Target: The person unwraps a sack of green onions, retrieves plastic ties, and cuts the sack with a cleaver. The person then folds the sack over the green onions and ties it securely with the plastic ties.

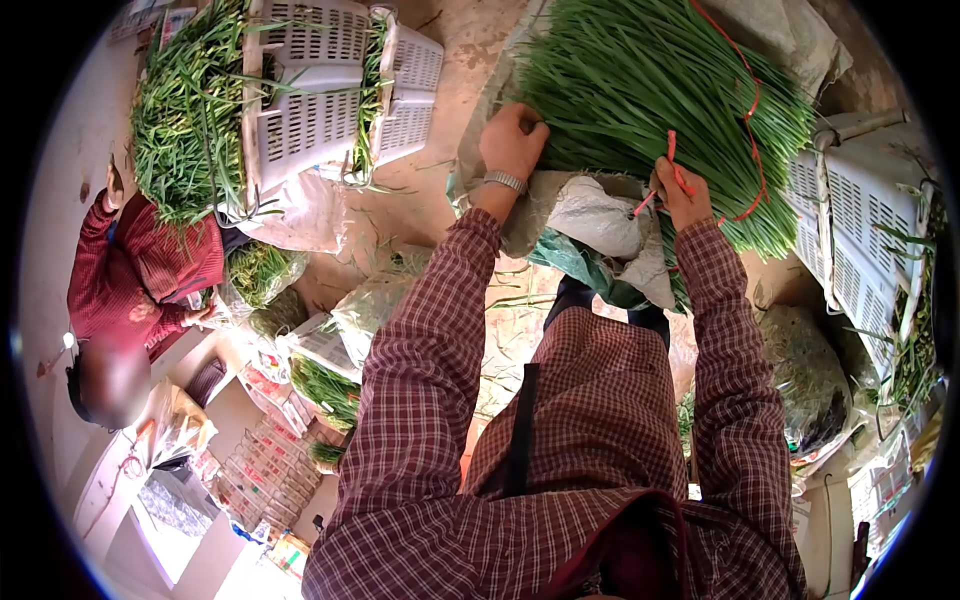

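Observation:
A large bundle of long green chives [640,90] lies in front of me on a pale woven sack [525,215]. My left hand [512,150], with a metal watch at the wrist, is at the left edge of the bundle. Its fingers are curled, and what they hold is hidden. My right hand [684,194] is closed on a red cord [672,150] at the near side of the bundle. More of this cord runs over the leaves on the right. A white folded sack [598,217] and green sheeting [575,262] hang between my hands.
White slatted crates [315,85] filled with greens [185,130] stand at the upper left. Another crate [850,200] is on the right beside a clear bag of greens [808,370]. A co-worker in a red checked top [150,255] is at the left.

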Tool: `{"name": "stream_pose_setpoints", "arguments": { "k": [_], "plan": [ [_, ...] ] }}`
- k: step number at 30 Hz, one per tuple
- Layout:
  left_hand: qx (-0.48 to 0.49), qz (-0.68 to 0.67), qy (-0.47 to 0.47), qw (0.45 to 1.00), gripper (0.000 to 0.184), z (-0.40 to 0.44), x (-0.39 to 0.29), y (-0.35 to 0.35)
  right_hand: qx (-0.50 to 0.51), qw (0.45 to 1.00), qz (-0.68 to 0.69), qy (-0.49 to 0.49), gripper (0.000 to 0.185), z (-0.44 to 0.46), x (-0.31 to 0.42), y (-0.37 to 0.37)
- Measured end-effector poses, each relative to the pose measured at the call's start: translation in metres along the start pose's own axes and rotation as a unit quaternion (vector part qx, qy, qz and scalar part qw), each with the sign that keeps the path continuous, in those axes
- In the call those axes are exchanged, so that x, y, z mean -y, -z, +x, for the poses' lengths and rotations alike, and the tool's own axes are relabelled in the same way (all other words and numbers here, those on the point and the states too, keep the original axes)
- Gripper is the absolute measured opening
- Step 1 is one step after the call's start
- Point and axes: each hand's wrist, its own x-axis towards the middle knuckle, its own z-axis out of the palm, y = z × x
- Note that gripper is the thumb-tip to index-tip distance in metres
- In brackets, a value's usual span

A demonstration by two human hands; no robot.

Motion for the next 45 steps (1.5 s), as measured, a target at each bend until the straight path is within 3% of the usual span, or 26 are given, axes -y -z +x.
{"name": "stream_pose_setpoints", "arguments": {
  "k": [1,2,4,8,10,12,13,20,21,23,24,26,28,29,31,32,33,35,36,38,40,42,43,45],
  "plan": [
    [-0.037,-0.038,0.079,0.995,0.020,0.000,0.012,-0.010,-0.001,1.000,0.000,0.000,0.039,-0.001,0.002,0.000],
    [-0.036,-0.039,0.078,0.996,0.020,0.005,0.031,-0.011,-0.006,1.000,0.007,-0.008,0.039,-0.002,0.003,-0.001],
    [-0.106,-0.220,0.329,0.912,0.029,0.020,0.082,-0.005,-0.012,1.000,0.013,-0.016,0.038,-0.003,0.003,0.000],
    [-0.157,-0.267,0.294,0.904,0.042,0.001,0.030,0.041,0.004,0.999,0.032,-0.001,0.037,-0.004,-0.001,0.000],
    [-0.074,-0.114,0.018,0.991,0.030,-0.009,0.020,0.042,0.002,0.999,0.036,0.009,0.037,-0.005,0.000,-0.001],
    [0.087,-0.152,-0.032,0.984,0.021,-0.024,-0.003,0.039,0.008,0.999,0.029,0.015,0.038,-0.005,0.000,-0.001],
    [0.109,-0.137,-0.060,0.983,0.018,-0.030,-0.019,0.039,0.008,1.000,0.027,0.014,0.038,-0.005,-0.001,-0.001],
    [0.078,0.029,-0.185,0.979,0.014,-0.032,-0.036,0.021,0.016,0.999,0.014,0.035,0.039,-0.008,-0.001,-0.001],
    [0.081,0.028,-0.186,0.979,0.014,-0.032,-0.035,0.018,0.013,0.999,0.014,0.043,0.039,-0.009,-0.001,-0.001],
    [0.077,-0.098,-0.070,0.990,0.010,-0.034,-0.032,0.014,0.002,0.999,0.015,0.042,0.038,-0.013,0.000,-0.001],
    [0.039,-0.168,0.012,0.985,0.008,-0.035,-0.023,0.008,-0.005,0.999,0.016,0.043,0.038,-0.016,0.001,-0.001],
    [-0.010,-0.168,0.213,0.962,0.016,-0.018,0.021,0.012,-0.022,0.998,0.040,0.034,0.038,-0.023,0.005,-0.004],
    [-0.104,-0.305,0.236,0.917,0.022,-0.010,0.032,0.043,-0.026,0.995,0.097,-0.015,0.039,-0.027,0.004,-0.001],
    [-0.142,-0.334,0.174,0.915,0.022,-0.015,0.012,0.063,-0.009,0.990,0.136,-0.029,0.038,-0.026,-0.003,0.001],
    [-0.147,-0.248,0.046,0.957,0.019,-0.038,-0.032,0.106,-0.013,0.987,0.153,-0.038,0.038,-0.025,-0.004,0.002],
    [-0.126,-0.236,0.029,0.963,0.017,-0.060,-0.061,0.121,-0.009,0.985,0.168,-0.045,0.037,-0.025,-0.004,0.001],
    [-0.069,-0.198,0.032,0.977,0.014,-0.083,-0.089,0.135,-0.008,0.985,0.169,-0.026,0.037,-0.021,-0.007,0.000],
    [0.067,-0.332,0.020,0.941,0.014,-0.131,-0.113,0.120,-0.008,0.987,0.158,-0.018,0.035,-0.015,-0.007,-0.001],
    [0.195,-0.267,0.021,0.943,0.015,-0.146,-0.120,0.109,-0.004,0.989,0.145,-0.008,0.033,-0.014,-0.006,-0.002],
    [0.217,-0.237,-0.009,0.947,0.019,-0.161,-0.134,0.065,-0.002,0.988,0.154,-0.010,0.035,-0.017,0.009,0.001],
    [0.172,-0.256,0.038,0.950,0.025,-0.150,-0.115,0.018,0.027,0.989,0.140,-0.049,0.038,-0.016,0.012,0.005],
    [0.080,-0.388,0.019,0.918,0.031,-0.129,-0.102,-0.024,0.035,0.988,0.140,-0.057,0.038,-0.011,0.010,0.008],
    [0.084,-0.388,0.022,0.918,0.031,-0.121,-0.102,-0.031,0.036,0.987,0.143,-0.062,0.038,-0.010,0.011,0.007],
    [0.119,-0.278,-0.082,0.950,0.031,-0.108,-0.102,-0.046,0.031,0.994,0.088,-0.063,0.038,-0.005,0.014,0.011]
  ]
}}
